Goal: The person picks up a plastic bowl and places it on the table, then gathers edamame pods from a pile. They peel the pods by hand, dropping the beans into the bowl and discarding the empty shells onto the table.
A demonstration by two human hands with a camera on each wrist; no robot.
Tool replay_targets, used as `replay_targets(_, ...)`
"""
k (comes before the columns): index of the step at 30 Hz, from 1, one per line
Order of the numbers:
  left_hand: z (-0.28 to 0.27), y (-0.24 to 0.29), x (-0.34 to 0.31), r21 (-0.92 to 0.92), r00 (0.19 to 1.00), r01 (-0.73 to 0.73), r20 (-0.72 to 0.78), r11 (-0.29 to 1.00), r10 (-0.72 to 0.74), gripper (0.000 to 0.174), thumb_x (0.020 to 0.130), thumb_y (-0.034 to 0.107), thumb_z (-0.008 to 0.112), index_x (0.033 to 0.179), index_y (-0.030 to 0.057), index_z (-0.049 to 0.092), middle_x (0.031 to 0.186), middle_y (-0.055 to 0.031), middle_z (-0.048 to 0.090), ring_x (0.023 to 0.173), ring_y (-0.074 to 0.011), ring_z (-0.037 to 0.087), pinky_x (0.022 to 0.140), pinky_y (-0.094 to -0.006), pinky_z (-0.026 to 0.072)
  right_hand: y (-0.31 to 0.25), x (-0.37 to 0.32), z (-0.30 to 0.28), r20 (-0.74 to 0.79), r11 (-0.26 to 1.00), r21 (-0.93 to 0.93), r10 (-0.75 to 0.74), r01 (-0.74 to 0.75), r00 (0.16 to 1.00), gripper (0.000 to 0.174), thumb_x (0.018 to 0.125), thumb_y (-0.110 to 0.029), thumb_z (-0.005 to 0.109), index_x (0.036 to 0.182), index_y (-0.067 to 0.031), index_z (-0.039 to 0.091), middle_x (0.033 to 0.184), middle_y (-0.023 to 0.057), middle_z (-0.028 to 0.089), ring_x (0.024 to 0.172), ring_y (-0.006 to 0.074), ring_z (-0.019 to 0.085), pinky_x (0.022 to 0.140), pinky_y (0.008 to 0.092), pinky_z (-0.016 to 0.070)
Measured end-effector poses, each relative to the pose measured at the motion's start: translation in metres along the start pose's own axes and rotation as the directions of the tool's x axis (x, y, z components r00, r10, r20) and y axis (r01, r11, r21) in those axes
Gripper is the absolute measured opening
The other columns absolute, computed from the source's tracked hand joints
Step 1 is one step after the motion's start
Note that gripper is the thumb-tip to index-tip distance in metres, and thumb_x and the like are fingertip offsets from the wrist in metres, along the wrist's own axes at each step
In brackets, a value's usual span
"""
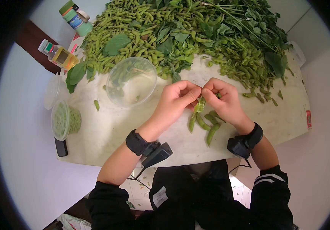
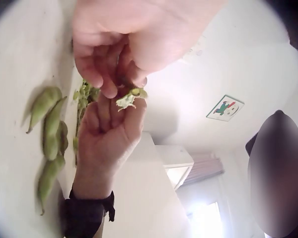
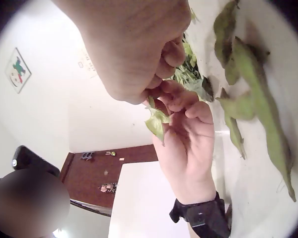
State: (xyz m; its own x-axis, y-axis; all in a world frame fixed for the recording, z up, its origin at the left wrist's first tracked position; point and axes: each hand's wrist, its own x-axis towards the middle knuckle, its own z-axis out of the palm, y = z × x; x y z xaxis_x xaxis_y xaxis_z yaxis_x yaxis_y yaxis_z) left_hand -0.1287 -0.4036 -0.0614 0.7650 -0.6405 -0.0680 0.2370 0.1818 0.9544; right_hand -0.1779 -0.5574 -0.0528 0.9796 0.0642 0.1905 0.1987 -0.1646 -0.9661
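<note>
My left hand [image 1: 176, 97] and right hand [image 1: 224, 100] meet fingertip to fingertip over the near side of the table. Between them, both hands pinch a ragged pale green plant piece [image 3: 156, 121], which sticks out past the thumbs in both wrist views; I cannot tell whether it is a split pod or a leaf. Its pinched end is hidden by the fingers. Just below the hands lie several green soybean pods [image 1: 212, 134] on the tabletop. The right hand [image 2: 107, 141] faces the left across the piece, fingers curled inward.
A big heap of soybean pods [image 1: 142, 23] and leafy stems [image 1: 249, 23] covers the table's far side. Left of the hands stands a clear plastic bowl [image 1: 111, 96]. Farther left are a tub of shelled beans [image 1: 75, 119], a phone [image 1: 61, 147], a yellow-liquid bottle [image 1: 63, 57] and a green bottle [image 1: 76, 21].
</note>
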Motion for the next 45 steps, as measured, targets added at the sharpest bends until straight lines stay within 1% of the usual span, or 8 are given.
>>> replay_targets(8,-0.001,0.000,0.001,-0.073,1.000,0.006,-0.020,0.997,-0.008,0.027,0.088,0.024,0.044,0.084,-0.0011,0.053,0.066,-0.0040,0.055,0.057,-0.0093,0.052,0.055,-0.0209,0.0436,0.003,0.000,-0.003,0.027,1.000,0.007,-0.010,0.010,1.000,0.013,0.081,-0.010,0.051,0.073,-0.0006,0.050,0.065,-0.0027,0.048,0.060,0.0035,0.041,0.052,0.0180,0.0341)
replay_targets(12,-0.005,-0.001,0.002,-0.026,0.996,-0.037,-0.088,0.999,0.035,0.027,0.089,0.023,0.042,0.082,-0.0006,0.052,0.061,-0.0022,0.051,0.053,-0.0084,0.048,0.053,-0.0209,0.0422,0.013,0.008,-0.017,-0.331,0.664,0.743,0.251,0.087,0.910,0.023,0.088,-0.023,0.036,0.093,-0.0056,0.051,0.054,-0.0044,0.031,0.047,0.0053,0.023,0.037,0.0193,0.0196)
replay_targets(15,-0.004,-0.001,0.003,-0.056,0.995,-0.036,-0.091,0.998,0.030,0.027,0.089,0.023,0.042,0.082,-0.0008,0.053,0.061,-0.0015,0.049,0.052,-0.0078,0.046,0.051,-0.0211,0.0413,0.014,0.011,-0.035,-0.410,0.548,0.829,0.462,0.110,0.786,0.027,0.089,-0.025,0.033,0.107,-0.0101,0.045,0.054,-0.0037,0.024,0.046,0.0068,0.021,0.038,0.0210,0.0172)
replay_targets(23,-0.002,-0.004,0.004,0.086,0.976,-0.204,-0.063,0.975,0.210,0.021,0.087,0.018,0.046,0.092,-0.0005,0.056,0.073,-0.0014,0.055,0.066,-0.0060,0.050,0.059,-0.0190,0.0406,0.011,0.015,-0.025,-0.042,0.450,0.845,0.593,-0.288,0.804,0.027,0.091,-0.031,0.031,0.089,-0.0090,0.047,0.052,-0.0056,0.021,0.044,0.0047,0.020,0.034,0.0176,0.0159)
replay_targets(29,0.004,0.000,-0.001,0.108,0.981,-0.166,0.115,0.980,0.154,0.021,0.084,0.015,0.053,0.097,-0.0009,0.057,0.083,-0.0029,0.059,0.073,-0.0065,0.052,0.065,-0.0191,0.0417,-0.001,0.011,-0.016,0.553,0.393,0.551,0.488,-0.736,0.675,0.052,0.086,-0.055,0.025,0.073,-0.0085,0.045,0.049,-0.0071,0.026,0.036,0.0031,0.019,0.031,0.0174,0.0140)
replay_targets(37,0.003,0.003,-0.001,0.064,0.984,-0.146,0.110,0.987,0.138,0.022,0.080,0.013,0.058,0.097,-0.0010,0.056,0.086,-0.0036,0.058,0.079,-0.0086,0.053,0.064,-0.0209,0.0437,0.002,0.009,-0.014,0.532,0.444,0.525,0.495,-0.726,0.687,0.049,0.087,-0.053,0.026,0.066,-0.0106,0.039,0.049,-0.0053,0.028,0.038,0.0033,0.021,0.032,0.0175,0.0148)
replay_targets(40,0.000,-0.001,0.001,0.385,0.948,-0.269,-0.055,0.883,0.313,0.022,0.075,0.013,0.063,0.092,0.0015,0.056,0.081,-0.0057,0.057,0.073,-0.0114,0.054,0.063,-0.0237,0.0433,0.009,0.013,-0.021,0.460,0.402,0.657,0.457,-0.637,0.762,0.046,0.088,-0.048,0.027,0.064,-0.0118,0.038,0.050,-0.0049,0.027,0.041,0.0043,0.020,0.033,0.0185,0.0137)
replay_targets(45,-0.004,-0.003,-0.003,0.798,0.887,-0.456,0.370,0.395,0.276,0.022,0.066,0.015,0.067,0.084,0.0051,0.056,0.084,-0.0041,0.052,0.080,-0.0155,0.050,0.066,-0.0265,0.0424,0.013,0.014,-0.030,0.392,0.299,0.809,0.367,-0.506,0.843,0.042,0.090,-0.043,0.029,0.062,-0.0124,0.036,0.050,-0.0047,0.024,0.043,0.0052,0.020,0.032,0.0171,0.0136)
